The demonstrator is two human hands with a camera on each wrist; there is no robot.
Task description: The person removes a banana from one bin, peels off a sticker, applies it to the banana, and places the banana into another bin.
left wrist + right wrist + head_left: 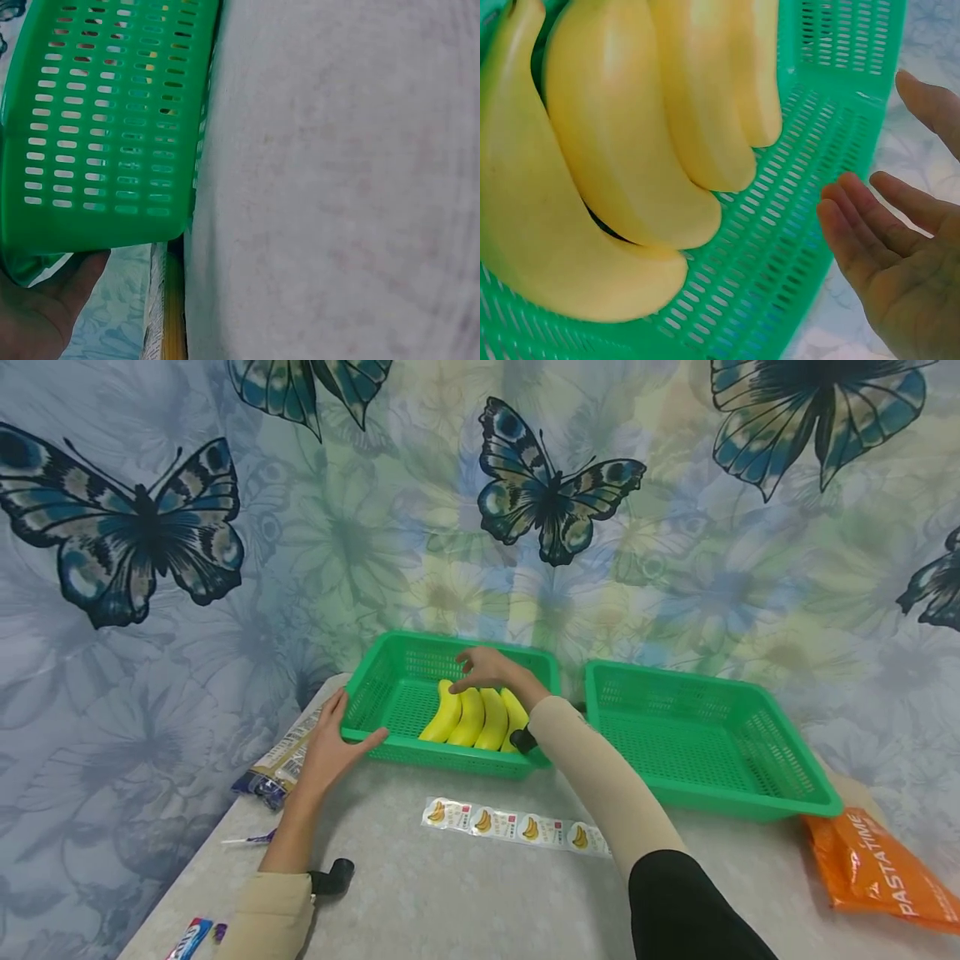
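Note:
Several yellow bananas [468, 717] lie side by side in the left green basket [450, 760]. My right hand [491, 667] hovers over that basket at the far ends of the bananas, its fingers loosely bent. The right wrist view shows a gap between this hand [900, 262] and the bananas [622, 127], with nothing held. At the basket's left front corner, my left hand [330, 747] touches the rim, thumb spread along the front and fingers against the left end. Part of the left hand [45, 307] shows below the basket's end in the left wrist view.
A second green basket [705, 718] stands to the right. A strip of banana stickers [517, 828] lies on the table [450, 902] in front. An orange pasta bag [877, 868] is at right; another packet [281, 760] and a blue-and-red wrapper [191, 939] are at left.

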